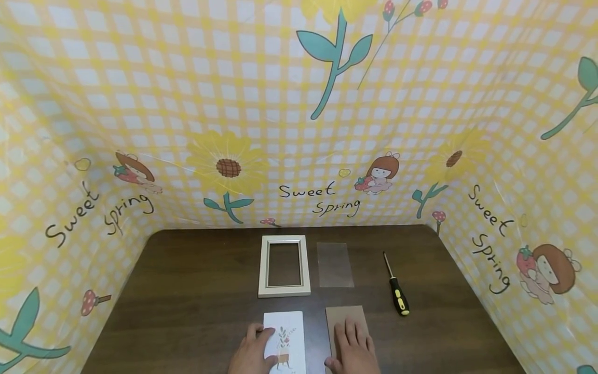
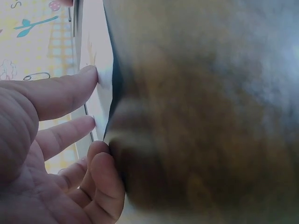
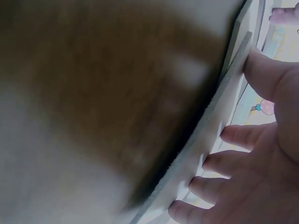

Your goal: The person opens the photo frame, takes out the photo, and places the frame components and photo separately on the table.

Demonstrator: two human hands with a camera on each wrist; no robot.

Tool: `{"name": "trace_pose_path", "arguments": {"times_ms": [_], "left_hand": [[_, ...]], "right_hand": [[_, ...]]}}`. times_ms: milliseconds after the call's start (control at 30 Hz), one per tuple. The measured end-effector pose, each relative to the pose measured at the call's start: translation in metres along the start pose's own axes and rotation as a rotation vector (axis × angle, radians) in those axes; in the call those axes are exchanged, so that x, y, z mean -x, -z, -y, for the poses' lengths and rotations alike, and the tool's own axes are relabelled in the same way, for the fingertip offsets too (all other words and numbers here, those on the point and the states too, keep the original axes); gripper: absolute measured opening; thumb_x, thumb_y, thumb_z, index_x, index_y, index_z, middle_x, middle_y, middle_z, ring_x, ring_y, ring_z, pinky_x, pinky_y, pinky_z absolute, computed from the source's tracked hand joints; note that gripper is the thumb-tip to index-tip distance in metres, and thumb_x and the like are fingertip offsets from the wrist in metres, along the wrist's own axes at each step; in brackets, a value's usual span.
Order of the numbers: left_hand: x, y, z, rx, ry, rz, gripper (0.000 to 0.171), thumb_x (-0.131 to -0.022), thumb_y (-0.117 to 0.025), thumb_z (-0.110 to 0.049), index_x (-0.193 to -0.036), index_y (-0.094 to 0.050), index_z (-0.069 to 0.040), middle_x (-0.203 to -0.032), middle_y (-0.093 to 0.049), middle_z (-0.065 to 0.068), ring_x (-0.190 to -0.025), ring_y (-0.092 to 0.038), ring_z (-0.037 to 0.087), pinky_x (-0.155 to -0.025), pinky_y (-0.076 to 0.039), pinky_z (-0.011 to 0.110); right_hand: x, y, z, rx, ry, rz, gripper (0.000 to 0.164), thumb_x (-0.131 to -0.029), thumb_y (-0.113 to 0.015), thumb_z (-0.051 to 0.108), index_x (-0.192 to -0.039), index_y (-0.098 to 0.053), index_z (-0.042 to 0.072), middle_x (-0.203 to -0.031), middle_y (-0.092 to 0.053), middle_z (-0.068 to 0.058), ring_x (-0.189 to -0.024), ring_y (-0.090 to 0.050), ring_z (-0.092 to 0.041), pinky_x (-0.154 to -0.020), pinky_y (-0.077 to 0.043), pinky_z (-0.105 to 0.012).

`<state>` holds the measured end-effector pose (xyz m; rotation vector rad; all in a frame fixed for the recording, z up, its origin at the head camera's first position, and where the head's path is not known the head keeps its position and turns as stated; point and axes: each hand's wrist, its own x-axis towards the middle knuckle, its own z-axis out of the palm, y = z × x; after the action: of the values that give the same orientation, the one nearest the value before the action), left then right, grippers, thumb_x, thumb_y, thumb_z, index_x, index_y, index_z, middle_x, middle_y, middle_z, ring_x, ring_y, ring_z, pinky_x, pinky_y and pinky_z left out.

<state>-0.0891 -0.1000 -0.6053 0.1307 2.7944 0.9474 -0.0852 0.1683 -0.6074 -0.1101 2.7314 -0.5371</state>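
Note:
A white card [image 1: 296, 337] printed with a potted plant lies on the dark table. My left hand [image 1: 252, 353] rests at its left side, with the thumb [image 2: 84, 84] and one finger touching the face. The other fingers bend at the card's edge in the left wrist view. To the right, my right hand [image 1: 352, 350] lies on a brown backing board [image 1: 343, 314], its fingers [image 3: 238, 135] spread and nearly straight on the surface. Behind the card is an empty cream picture frame [image 1: 263, 267]. A clear plastic sheet [image 1: 335, 265] lies beside the frame.
A black and yellow screwdriver [image 1: 398, 296] lies at the right, its tip pointing away from me. Yellow checked cloth [image 1: 299, 156] walls off the back and both sides of the dark wooden table [image 1: 187, 280].

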Motion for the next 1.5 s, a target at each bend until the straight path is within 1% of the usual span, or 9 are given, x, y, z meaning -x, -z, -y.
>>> {"name": "trace_pose_path", "arguments": {"times_ms": [200, 367, 733, 833, 1000, 1067, 1267, 1400, 1500], "left_hand": [[0.000, 0.001, 0.001, 0.002, -0.012, 0.007, 0.054, -0.076, -0.086, -0.014, -0.125, -0.066, -0.005, -0.121, -0.046, 0.014, -0.092, -0.058, 0.031, -0.070, -0.052, 0.050], [-0.001, 0.002, 0.001, 0.016, -0.002, 0.029, 0.054, -0.078, -0.086, -0.016, -0.126, -0.065, -0.004, -0.123, -0.046, 0.014, -0.094, -0.058, 0.032, -0.074, -0.052, 0.053], [0.003, -0.001, 0.009, 0.069, -0.078, 0.023, 0.054, -0.082, -0.082, -0.020, -0.130, -0.062, -0.003, -0.123, -0.047, 0.016, -0.097, -0.059, 0.036, -0.078, -0.051, 0.054], [0.001, -0.002, 0.011, 0.097, -0.085, -0.012, 0.052, -0.085, -0.079, -0.022, -0.130, -0.063, -0.003, -0.124, -0.049, 0.018, -0.094, -0.061, 0.033, -0.079, -0.051, 0.051], [-0.002, -0.003, 0.017, 0.147, -0.120, -0.122, 0.049, -0.083, -0.080, -0.018, -0.127, -0.064, -0.002, -0.124, -0.051, 0.017, -0.076, -0.064, 0.015, -0.070, -0.052, 0.035], [-0.001, -0.003, 0.020, 0.161, -0.125, -0.125, 0.048, -0.084, -0.080, -0.018, -0.127, -0.064, -0.002, -0.123, -0.051, 0.017, -0.073, -0.063, 0.012, -0.068, -0.051, 0.032], [0.001, 0.002, 0.027, 0.200, -0.091, -0.075, 0.047, -0.088, -0.076, -0.018, -0.128, -0.062, 0.001, -0.124, -0.048, 0.017, -0.078, -0.062, 0.015, -0.071, -0.052, 0.035], [0.000, 0.008, 0.027, 0.202, -0.031, -0.122, 0.045, -0.089, -0.076, -0.016, -0.129, -0.062, -0.001, -0.127, -0.049, 0.017, -0.077, -0.063, 0.017, -0.068, -0.052, 0.038], [0.000, 0.013, 0.023, 0.186, -0.011, -0.159, 0.044, -0.089, -0.075, -0.015, -0.129, -0.063, -0.003, -0.128, -0.051, 0.016, -0.078, -0.064, 0.018, -0.066, -0.052, 0.040]], "right_hand": [[0.004, -0.006, 0.001, 0.003, -0.002, 0.000, 0.087, -0.089, -0.067, 0.059, -0.150, -0.042, 0.001, -0.159, -0.025, -0.028, -0.144, -0.019, -0.053, -0.108, -0.013, -0.074], [0.004, -0.004, 0.001, -0.007, 0.008, 0.004, 0.089, -0.088, -0.067, 0.060, -0.149, -0.043, 0.000, -0.158, -0.026, -0.029, -0.143, -0.021, -0.053, -0.107, -0.014, -0.074], [0.007, 0.006, 0.001, -0.095, 0.001, -0.036, 0.087, -0.082, -0.077, 0.055, -0.142, -0.051, -0.003, -0.156, -0.030, -0.030, -0.141, -0.021, -0.058, -0.101, -0.019, -0.078], [0.005, 0.010, 0.002, -0.109, -0.008, -0.071, 0.084, -0.083, -0.076, 0.054, -0.141, -0.052, -0.002, -0.156, -0.031, -0.030, -0.141, -0.020, -0.058, -0.101, -0.020, -0.078], [-0.003, 0.012, 0.005, -0.108, -0.011, -0.161, 0.073, -0.088, -0.074, 0.049, -0.140, -0.055, 0.001, -0.156, -0.034, -0.028, -0.143, -0.020, -0.055, -0.102, -0.022, -0.076], [-0.005, 0.012, 0.006, -0.108, -0.005, -0.197, 0.069, -0.089, -0.074, 0.045, -0.139, -0.056, 0.001, -0.156, -0.033, -0.028, -0.143, -0.020, -0.055, -0.103, -0.022, -0.075], [-0.012, 0.014, 0.012, -0.085, 0.044, -0.275, 0.068, -0.090, -0.073, 0.044, -0.142, -0.054, 0.004, -0.156, -0.030, -0.030, -0.142, -0.024, -0.054, -0.103, -0.022, -0.075], [-0.020, 0.017, 0.014, -0.046, 0.088, -0.359, 0.072, -0.091, -0.072, 0.047, -0.146, -0.051, 0.006, -0.156, -0.033, -0.029, -0.140, -0.030, -0.053, -0.102, -0.024, -0.076], [-0.024, 0.021, 0.012, -0.022, 0.107, -0.409, 0.073, -0.090, -0.072, 0.048, -0.147, -0.051, 0.006, -0.155, -0.034, -0.028, -0.138, -0.033, -0.054, -0.100, -0.025, -0.077]]}}
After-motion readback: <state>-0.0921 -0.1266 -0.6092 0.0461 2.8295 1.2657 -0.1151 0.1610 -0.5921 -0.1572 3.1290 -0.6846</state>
